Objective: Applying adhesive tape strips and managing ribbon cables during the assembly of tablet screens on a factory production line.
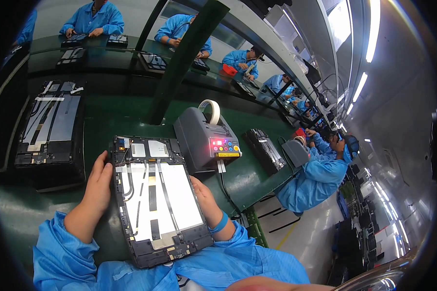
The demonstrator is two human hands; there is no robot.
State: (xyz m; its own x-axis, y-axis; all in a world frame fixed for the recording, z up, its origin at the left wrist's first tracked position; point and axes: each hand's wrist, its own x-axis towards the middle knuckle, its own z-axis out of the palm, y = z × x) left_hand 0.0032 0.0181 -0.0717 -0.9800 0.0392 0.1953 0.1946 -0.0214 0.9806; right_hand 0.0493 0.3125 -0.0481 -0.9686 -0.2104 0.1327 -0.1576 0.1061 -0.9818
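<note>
An opened tablet (179,194) with a black frame and a bright silver back plate is held up in front of me, tilted. Black cable strips and a pale strip of tape cross its plate. My left hand (98,186) is closed on its left edge, fingers along the side. My right hand (207,200) grips the right edge; part of its fingers is hidden behind the tablet. Just beyond the tablet stands a grey tape dispenser (199,138) with a lit red display and a roll of cream tape (211,111) on top. A short tape end sticks out of its front.
A stack of similar opened tablets (48,131) stands left on the green bench (119,119). More tablets (266,150) lie right of the dispenser, near a second dispenser (296,151). A dark green post (179,68) rises behind. Co-workers in blue sit across and at right.
</note>
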